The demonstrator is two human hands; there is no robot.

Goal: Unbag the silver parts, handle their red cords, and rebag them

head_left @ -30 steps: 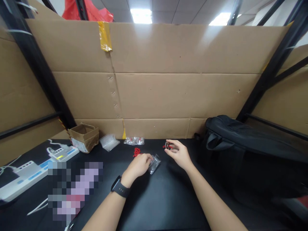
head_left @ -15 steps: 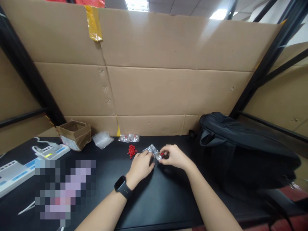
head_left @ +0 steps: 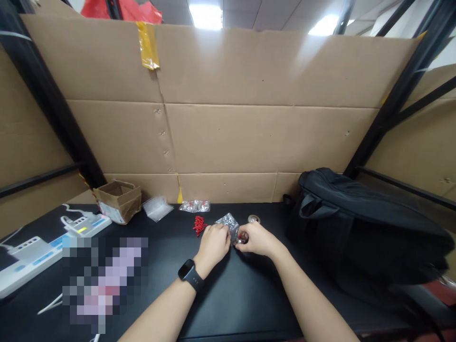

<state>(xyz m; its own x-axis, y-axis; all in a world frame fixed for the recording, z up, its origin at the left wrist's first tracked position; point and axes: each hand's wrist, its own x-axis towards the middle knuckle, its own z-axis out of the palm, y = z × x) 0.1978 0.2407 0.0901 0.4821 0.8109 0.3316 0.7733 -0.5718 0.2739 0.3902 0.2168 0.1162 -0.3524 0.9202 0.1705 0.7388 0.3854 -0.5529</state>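
My left hand (head_left: 214,241), with a dark watch on its wrist, is closed at the near edge of a crinkled clear plastic bag (head_left: 228,220). Beside it, my right hand (head_left: 261,239) pinches a small round shiny piece with red on it (head_left: 242,237), right against the bag. My fingers cover part of this piece, so its exact kind is unclear. A tangle of red cord (head_left: 199,225) lies left of my left hand. Just beyond my right hand sits a small ring-shaped item (head_left: 254,219), perhaps a tape roll.
Small clear packets with red bits (head_left: 194,206) and a flat clear bag (head_left: 157,209) lie along the back. At left stand an open cardboard box (head_left: 119,200) and a white power strip (head_left: 53,251). A black backpack (head_left: 366,232) fills the right side. Cardboard panels (head_left: 221,137) wall the back.
The round piece in my right hand has tilted and is more covered by the fingers. My left fingers have curled in at the bag. The ring-shaped item shows more; the view shifted slightly.
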